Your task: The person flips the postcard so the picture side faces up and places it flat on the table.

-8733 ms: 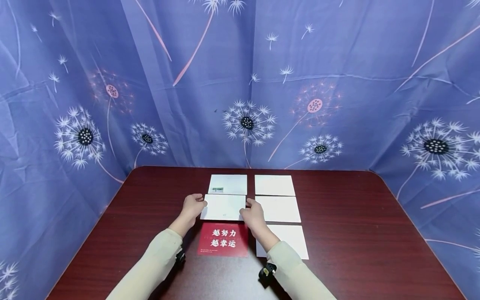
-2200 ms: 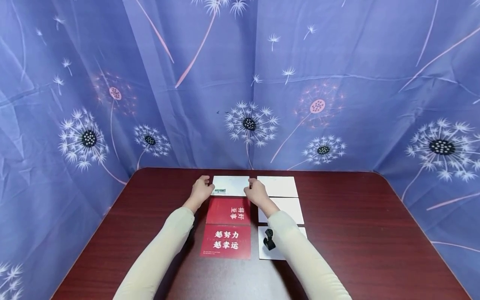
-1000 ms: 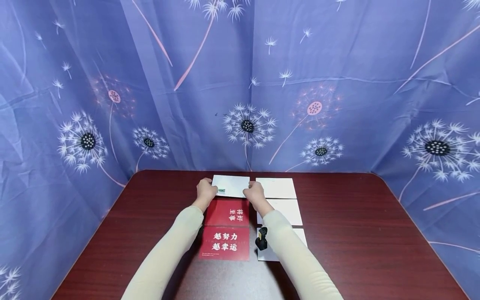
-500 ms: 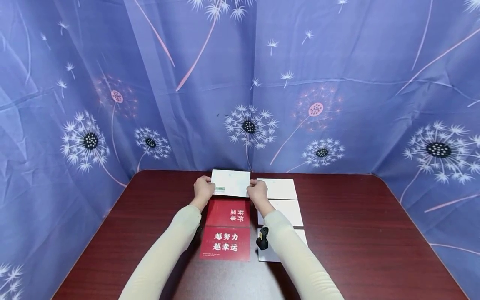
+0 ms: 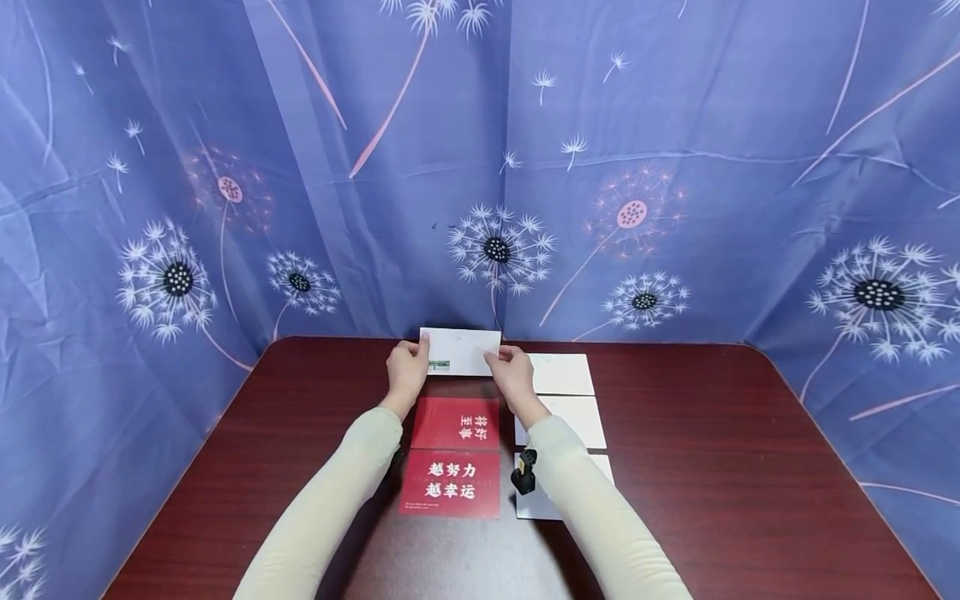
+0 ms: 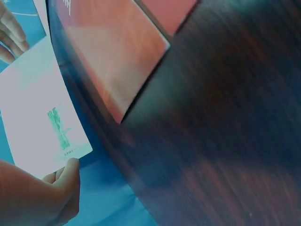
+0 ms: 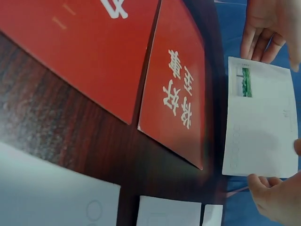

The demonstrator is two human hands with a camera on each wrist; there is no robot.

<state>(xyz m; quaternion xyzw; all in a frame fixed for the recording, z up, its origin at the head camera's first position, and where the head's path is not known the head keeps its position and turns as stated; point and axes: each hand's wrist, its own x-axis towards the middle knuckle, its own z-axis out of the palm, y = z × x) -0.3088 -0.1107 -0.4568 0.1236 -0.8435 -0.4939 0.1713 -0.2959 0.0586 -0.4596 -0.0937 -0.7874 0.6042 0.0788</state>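
Note:
Both hands hold a white postcard (image 5: 461, 350) by its short sides, raised off the far part of the table. Its plain face, with a small green printed stamp near one corner, shows in the head view. The left hand (image 5: 407, 371) pinches the left edge, its thumb on the face; in the left wrist view that hand (image 6: 61, 188) grips beside the stamp corner. At the opposite edge the right hand (image 5: 513, 375) pinches the card, as the right wrist view of the hand (image 7: 277, 197) confirms. Nearer lie two red cards with white characters, one (image 5: 442, 422) behind the other (image 5: 450, 504).
To the right, a column of white cards lies flat: a far one (image 5: 562, 375), a middle one (image 5: 581, 421) and a near one (image 5: 536, 504), partly covered by the right arm. The dark red wooden table (image 5: 712, 467) ends at a blue dandelion-print curtain (image 5: 675, 167).
The far-left white postcard, flat earlier, has been gripped by both hands, lifted and tilted up. Before that, the middle-left card changed from a white face to red.

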